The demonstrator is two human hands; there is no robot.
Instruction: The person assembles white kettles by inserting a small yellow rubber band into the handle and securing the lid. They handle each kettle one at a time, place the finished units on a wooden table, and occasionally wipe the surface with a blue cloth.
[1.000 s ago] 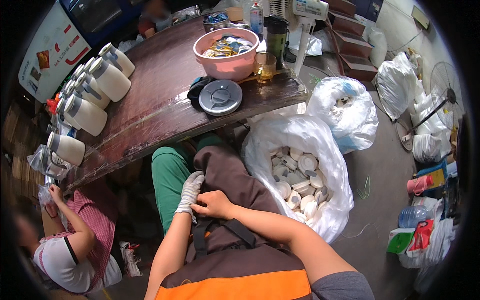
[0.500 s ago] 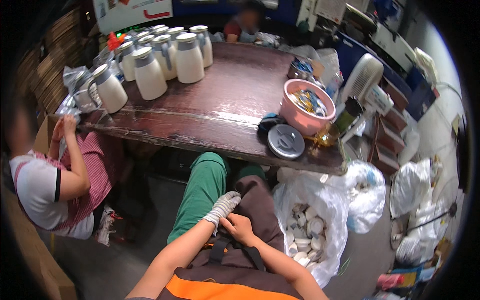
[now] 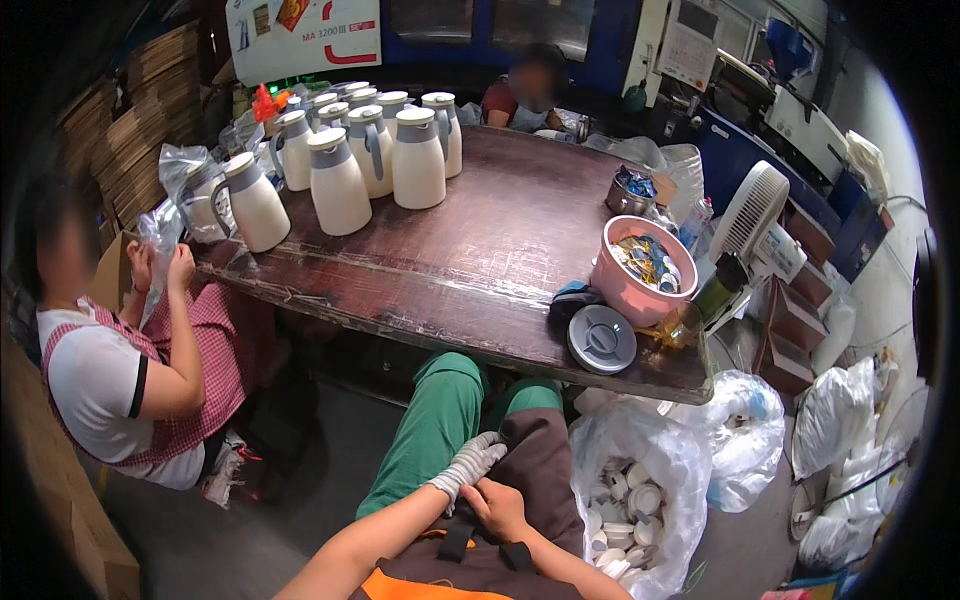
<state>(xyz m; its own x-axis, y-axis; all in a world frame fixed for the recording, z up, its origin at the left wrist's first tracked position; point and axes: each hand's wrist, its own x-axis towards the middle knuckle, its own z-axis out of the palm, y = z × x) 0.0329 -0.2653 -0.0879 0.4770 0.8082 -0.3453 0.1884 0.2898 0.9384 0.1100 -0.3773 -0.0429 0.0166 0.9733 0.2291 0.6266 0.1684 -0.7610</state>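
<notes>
We have white glove on left hand, fingers together over brown apron; right hand, fingers bent against glove cuff. Cannot tell whether either grips anything. Glove already on left, none on right. Pale jugs stand with white tops on, at left of worktop, none in our hands; loose white caps lie in plastic bag at our right side.

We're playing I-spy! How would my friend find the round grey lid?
Find the big reddish-brown table, then the round pink plastic tub near its right end. In front of that, by the table's edge, is the round grey lid. Unlike the deep tub, it's a flat disc.
</notes>
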